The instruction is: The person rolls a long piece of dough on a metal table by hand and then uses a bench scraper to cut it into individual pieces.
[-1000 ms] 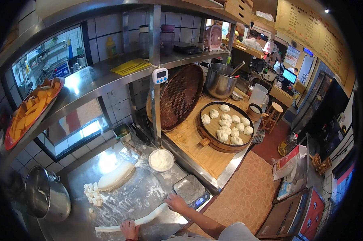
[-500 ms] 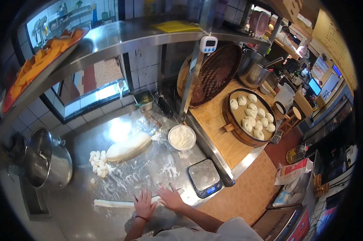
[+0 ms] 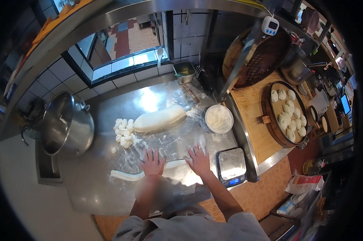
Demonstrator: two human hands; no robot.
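A long, thin rope of white dough point(image 3: 127, 176) lies across the steel worktop near me. My left hand point(image 3: 152, 161) rests flat on its middle, fingers spread. Farther right, my right hand point(image 3: 198, 159) lies flat over the rope's other end, fingers apart and floury. Between the hands a stretch of the rope shows. Beyond it sits a thick log of dough point(image 3: 159, 119), with a heap of small cut dough pieces point(image 3: 124, 131) at its left end. One stray dough piece point(image 3: 114, 150) lies apart, nearer me.
A bowl of flour point(image 3: 219, 119) and a digital scale point(image 3: 231, 164) stand at the right. On the wooden board beyond, a round steamer tray point(image 3: 274, 124) holds several buns point(image 3: 289, 110). A large steel pot point(image 3: 71, 124) stands left. A metal shelf point(image 3: 129, 17) spans the back.
My hands have moved apart along the dough rope, the right one farther to the right. The view has shifted, so the worktop sits farther right and higher.
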